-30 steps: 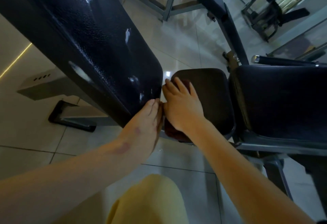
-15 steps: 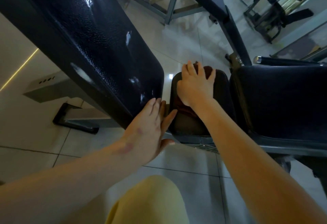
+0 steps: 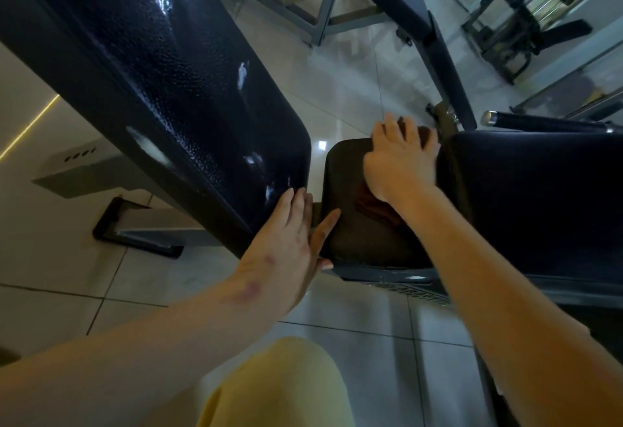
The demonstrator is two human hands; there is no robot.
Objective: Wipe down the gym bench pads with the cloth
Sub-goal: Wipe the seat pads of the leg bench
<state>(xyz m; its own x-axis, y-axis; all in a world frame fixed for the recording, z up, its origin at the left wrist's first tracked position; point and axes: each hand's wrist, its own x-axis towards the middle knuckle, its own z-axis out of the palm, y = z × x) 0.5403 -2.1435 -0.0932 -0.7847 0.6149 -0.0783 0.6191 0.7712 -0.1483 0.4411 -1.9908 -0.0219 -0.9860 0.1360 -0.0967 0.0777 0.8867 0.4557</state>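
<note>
Pale tiled floor [image 3: 347, 89] spreads under everything. Across it, from ten o'clock down to the middle, slants the long black back pad [image 3: 175, 89], glossy and pebbled. At three o'clock sits another dark pad [image 3: 539, 197]. Between the two, dead centre, is the small brown seat pad [image 3: 347, 190] of the bench. A yellow-clad knee [image 3: 279, 386] shows at six o'clock. The left hand [image 3: 286, 244] lies flat, fingers straight, against the long pad's lower end, thumb reaching to the seat pad's edge. The right hand [image 3: 401, 160], fingers spread wide, presses on the seat pad's one o'clock corner. Beneath it lies the reddish-brown cloth [image 3: 371, 205], trailing toward six o'clock.
</note>
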